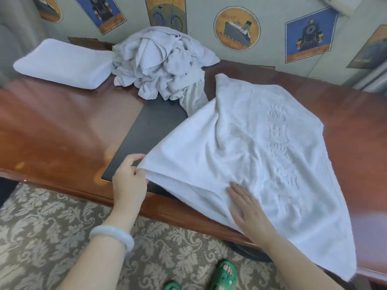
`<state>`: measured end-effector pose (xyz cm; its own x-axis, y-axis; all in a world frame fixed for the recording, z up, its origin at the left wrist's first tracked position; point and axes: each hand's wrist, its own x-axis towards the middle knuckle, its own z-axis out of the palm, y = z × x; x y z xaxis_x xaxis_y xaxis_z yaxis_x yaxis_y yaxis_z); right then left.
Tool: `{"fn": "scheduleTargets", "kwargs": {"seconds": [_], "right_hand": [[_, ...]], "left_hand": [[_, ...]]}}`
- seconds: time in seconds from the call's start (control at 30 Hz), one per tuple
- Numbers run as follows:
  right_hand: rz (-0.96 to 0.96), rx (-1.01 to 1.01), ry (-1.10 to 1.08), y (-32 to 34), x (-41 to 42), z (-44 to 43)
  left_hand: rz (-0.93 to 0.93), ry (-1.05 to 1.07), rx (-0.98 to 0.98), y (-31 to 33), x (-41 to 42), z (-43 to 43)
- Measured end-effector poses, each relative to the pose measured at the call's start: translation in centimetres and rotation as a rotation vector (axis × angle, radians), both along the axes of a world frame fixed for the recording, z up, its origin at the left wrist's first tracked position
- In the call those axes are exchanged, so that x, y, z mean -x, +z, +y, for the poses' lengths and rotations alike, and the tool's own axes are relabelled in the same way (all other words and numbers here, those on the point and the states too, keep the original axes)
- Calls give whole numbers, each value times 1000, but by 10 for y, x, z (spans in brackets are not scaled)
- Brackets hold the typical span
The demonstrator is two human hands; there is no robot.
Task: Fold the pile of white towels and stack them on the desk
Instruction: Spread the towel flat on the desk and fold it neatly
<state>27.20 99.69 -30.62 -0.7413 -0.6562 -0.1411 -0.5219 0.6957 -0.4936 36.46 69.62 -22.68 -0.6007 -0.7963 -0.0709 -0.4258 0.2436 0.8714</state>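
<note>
Left hand (128,181) pinches terry towel (251,155) corner; right hand (249,212) flat, fingers straight, pressing embossed cloth.

Hotel-like room: glossy wooden desk (52,122), vintage-poster wallpaper (272,13), damask carpet (52,227).

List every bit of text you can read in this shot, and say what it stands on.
"ATLANTI": on the round ship print on the wall; the letters after that and the arc of words above the ship are blurred.
Locomotive print: the lettering on its orange band is too blurred to read.
Bicycle print: the top word is unreadable.
Spread towel: the embossed marks are not legible.
</note>
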Motion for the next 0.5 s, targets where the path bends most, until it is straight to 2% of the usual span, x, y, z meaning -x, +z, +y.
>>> {"fn": "scheduleTargets", "kwargs": {"seconds": [0.1, 0.2, 0.27, 0.33, 0.4, 0.5], "right_hand": [[-75, -70, 108, 13, 5, 9], [52, -149, 93, 19, 7, -3], [186, -62, 44, 22, 3, -22], [243, 29, 116, 21, -7, -38], [159, 26, 199, 15, -17, -45], [26, -33, 160, 5, -24, -41]], "left_hand": [[-255, -12, 33, -15, -45, -15], [-474, -127, -21, -49, -70, -9], [-470, -193, 63, -55, -68, -8], [-394, -265, 127, -50, -60, -12], [-269, -246, 154, -41, -53, -20], [-153, -28, -26, -35, -56, -35]]}}
